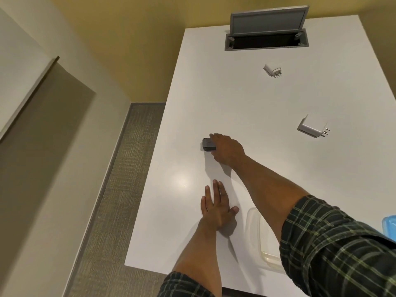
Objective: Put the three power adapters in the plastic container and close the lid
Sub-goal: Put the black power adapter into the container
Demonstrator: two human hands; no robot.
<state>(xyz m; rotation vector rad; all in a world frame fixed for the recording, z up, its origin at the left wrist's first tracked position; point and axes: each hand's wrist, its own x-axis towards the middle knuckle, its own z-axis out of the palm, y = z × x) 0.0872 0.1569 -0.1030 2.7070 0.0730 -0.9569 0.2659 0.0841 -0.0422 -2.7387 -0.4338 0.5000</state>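
I stand at a white tabletop whose glossy surface catches a soft round glare from a light overhead. At its far end a grey cable hatch is set into the top, its lid propped open against the mustard-yellow wall. To my left, grey-brown woven carpet runs along a pale cream wall with a darker recessed panel.

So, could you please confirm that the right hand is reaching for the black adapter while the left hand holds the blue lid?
Not quite. In the head view the left hand lies flat and empty on the table; the blue lid sits untouched at the right edge. The right hand is indeed at the black adapter.
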